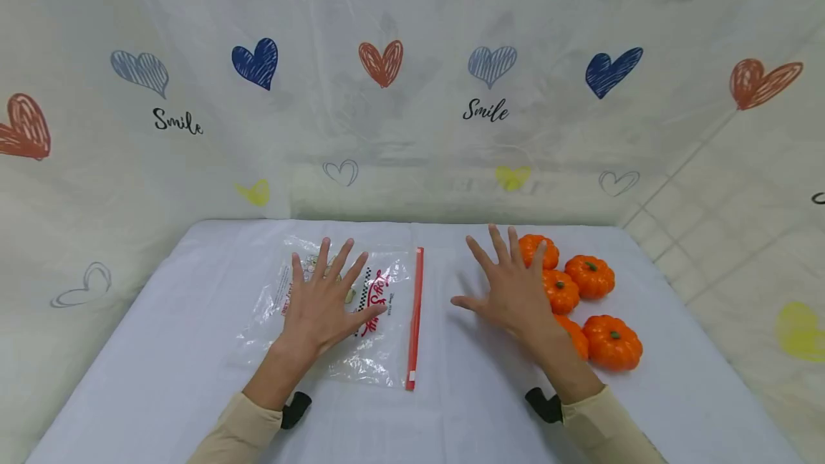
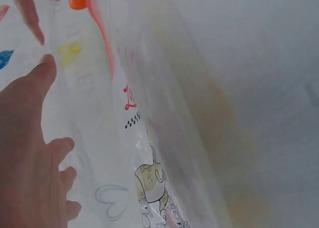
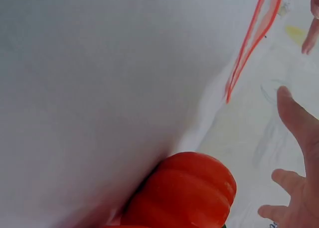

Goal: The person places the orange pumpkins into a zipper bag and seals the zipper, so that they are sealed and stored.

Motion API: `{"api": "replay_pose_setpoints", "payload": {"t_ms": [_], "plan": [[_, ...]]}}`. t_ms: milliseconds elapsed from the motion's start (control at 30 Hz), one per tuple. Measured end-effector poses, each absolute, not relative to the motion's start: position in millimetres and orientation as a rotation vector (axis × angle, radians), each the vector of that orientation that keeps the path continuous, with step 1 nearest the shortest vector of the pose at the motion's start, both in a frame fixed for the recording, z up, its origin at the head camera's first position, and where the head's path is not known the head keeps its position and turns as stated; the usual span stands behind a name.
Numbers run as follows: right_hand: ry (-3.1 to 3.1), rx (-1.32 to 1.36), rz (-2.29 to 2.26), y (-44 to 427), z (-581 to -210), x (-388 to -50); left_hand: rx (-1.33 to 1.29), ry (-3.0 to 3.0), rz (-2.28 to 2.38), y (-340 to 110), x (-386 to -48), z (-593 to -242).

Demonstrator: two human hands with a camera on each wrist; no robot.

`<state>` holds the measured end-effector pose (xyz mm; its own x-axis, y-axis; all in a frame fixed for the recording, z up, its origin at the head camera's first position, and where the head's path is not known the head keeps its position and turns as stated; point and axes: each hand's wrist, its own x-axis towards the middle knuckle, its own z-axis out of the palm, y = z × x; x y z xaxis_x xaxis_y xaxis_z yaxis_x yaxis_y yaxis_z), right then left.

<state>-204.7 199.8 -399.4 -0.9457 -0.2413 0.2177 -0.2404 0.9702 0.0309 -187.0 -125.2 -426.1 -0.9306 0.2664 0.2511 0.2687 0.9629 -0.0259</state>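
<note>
Landmark: the clear plastic bag. A heart-printed backdrop (image 1: pixel 425 134) is hanging beyond it; the white-covered tabletop (image 1: pixel 477 399) is extending beneath it. The clear plastic bag (image 1: pixel 396 313) itself is lying flat. The left hand (image 1: pixel 322 313) is hovering over the bag, fingers (image 1: pixel 341 258) spreading, released. The right hand (image 1: pixel 515 296) is hovering right of the bag, its fingers likewise spreading, released. At least five orange pumpkins (image 1: pixel 614 342) are sitting farther right of the bag, some partly hidden behind the right hand. A red strip (image 1: pixel 415 317) is edging the bag's right side.
</note>
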Motion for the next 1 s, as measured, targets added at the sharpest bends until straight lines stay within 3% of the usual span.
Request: {"api": "replay_pose_setpoints", "payload": {"t_ms": [1000], "plan": [[-2.811,0.290,0.501,241.3,-391.8,-203.2,-0.422,-2.811,-0.538,-103.9,-181.1,-426.4]]}}
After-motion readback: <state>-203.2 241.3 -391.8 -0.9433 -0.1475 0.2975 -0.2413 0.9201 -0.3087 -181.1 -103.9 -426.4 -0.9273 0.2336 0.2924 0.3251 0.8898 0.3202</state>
